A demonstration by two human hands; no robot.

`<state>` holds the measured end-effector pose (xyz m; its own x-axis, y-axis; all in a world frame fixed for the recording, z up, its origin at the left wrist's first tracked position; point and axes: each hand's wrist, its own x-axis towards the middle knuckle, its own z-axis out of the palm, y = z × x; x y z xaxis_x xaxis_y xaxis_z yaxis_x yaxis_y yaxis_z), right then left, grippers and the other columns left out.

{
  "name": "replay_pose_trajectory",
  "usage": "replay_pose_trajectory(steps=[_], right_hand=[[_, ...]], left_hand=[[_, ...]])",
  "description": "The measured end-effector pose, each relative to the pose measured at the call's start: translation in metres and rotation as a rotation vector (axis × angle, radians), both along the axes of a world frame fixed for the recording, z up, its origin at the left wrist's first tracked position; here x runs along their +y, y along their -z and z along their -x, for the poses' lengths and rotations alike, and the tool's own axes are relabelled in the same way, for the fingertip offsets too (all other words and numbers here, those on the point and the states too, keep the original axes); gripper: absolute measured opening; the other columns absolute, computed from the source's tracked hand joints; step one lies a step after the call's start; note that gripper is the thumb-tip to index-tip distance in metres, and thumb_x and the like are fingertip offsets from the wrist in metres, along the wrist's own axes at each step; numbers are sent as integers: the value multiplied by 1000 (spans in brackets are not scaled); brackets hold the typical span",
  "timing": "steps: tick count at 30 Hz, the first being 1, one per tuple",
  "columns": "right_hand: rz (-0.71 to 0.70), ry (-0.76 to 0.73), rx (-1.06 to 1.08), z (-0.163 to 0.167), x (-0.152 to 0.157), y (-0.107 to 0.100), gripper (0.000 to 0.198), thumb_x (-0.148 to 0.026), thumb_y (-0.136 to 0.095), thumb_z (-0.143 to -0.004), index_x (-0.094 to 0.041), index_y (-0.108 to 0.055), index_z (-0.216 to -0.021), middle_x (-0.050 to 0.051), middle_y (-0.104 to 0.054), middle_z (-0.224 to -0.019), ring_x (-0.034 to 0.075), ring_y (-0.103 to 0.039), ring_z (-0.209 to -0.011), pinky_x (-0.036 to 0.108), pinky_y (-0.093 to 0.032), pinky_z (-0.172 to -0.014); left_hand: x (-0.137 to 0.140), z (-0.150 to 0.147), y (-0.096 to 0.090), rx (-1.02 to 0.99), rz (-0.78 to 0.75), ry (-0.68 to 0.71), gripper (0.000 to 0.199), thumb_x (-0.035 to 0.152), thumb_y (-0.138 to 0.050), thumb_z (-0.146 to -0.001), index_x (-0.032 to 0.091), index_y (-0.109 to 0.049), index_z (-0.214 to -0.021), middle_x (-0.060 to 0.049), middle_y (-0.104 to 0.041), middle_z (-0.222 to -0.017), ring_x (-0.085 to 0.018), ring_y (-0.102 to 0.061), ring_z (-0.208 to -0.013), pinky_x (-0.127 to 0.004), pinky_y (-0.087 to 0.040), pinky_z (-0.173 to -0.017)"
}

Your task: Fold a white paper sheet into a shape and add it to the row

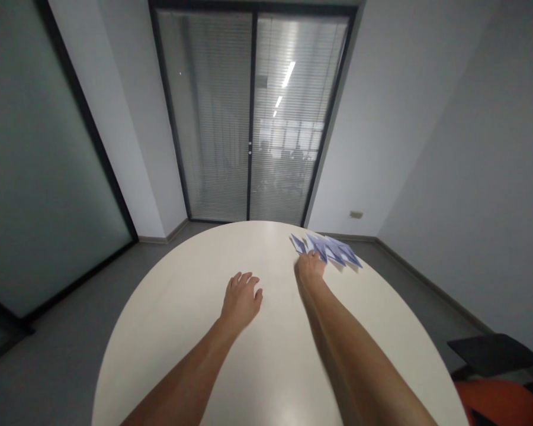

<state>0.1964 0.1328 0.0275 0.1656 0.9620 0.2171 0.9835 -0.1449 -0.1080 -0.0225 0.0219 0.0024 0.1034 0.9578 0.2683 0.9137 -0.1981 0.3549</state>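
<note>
At the far right of the table, several folded bluish-purple papers (343,253) lie in an overlapping row with pointed corners. My right hand (311,266) reaches to the left end of this row, its fingers closed on a folded paper (298,244) with a pointed tip; part of that paper is hidden by the fingers. My left hand (242,299) is over the middle of the table, palm down, with fingers slightly curled and apart. Nothing is in it.
The round cream-coloured table (182,296) fills the lower view. A chair with a black back and red seat (501,402) stands at the lower right. Beyond the table are glass doors with blinds (222,118), a frosted panel (31,148) and white walls.
</note>
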Motion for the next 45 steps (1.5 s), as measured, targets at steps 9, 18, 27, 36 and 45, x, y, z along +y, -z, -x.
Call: replay_pose_trajectory(steps=[9,18,27,36,45], right_hand=[[-58,-75,-156,7,-20,-10,48,-9,-31,-98,-8,-64,-133,24,-36,-161,36,-46,-135,47,-46,-96],[-46,-183,-153,11,-87,-9,51,-34,-51,-97,-17,-55,-145,14,-29,-166,34,-34,-146,49,-37,-110],[140,-255,43,-4,-150,0,77,-64,-36,-100,-17,-33,-161,15,-19,-169,37,-15,-157,56,-17,-122],[179,-318,147,-14,-157,6,81,-71,-30,-100,-21,-29,-163,10,-17,-170,33,-11,-158,55,-12,-125],[174,-366,139,-14,-157,8,82,-73,-30,-99,-22,-30,-163,9,-18,-170,35,-11,-158,58,-10,-125]], left_hand=[[1,1,3,17,-7,20,41,34,-47,-99,21,-65,-133,-6,-54,-145,-27,-44,-140,-46,-32,-125],[-6,2,2,24,-37,42,41,39,-50,-97,20,-68,-130,-9,-55,-144,-25,-48,-138,-45,-30,-126],[-25,-9,-5,77,81,24,61,62,-44,-96,30,-54,-148,-7,-36,-161,-39,-24,-154,-58,-21,-127],[-32,-19,-2,86,117,110,68,69,-41,-95,36,-43,-155,-4,-24,-166,-41,-13,-157,-62,-15,-127],[-35,-19,-1,112,143,141,69,69,-38,-96,37,-40,-156,-3,-22,-167,-40,-13,-157,-61,-13,-128]])
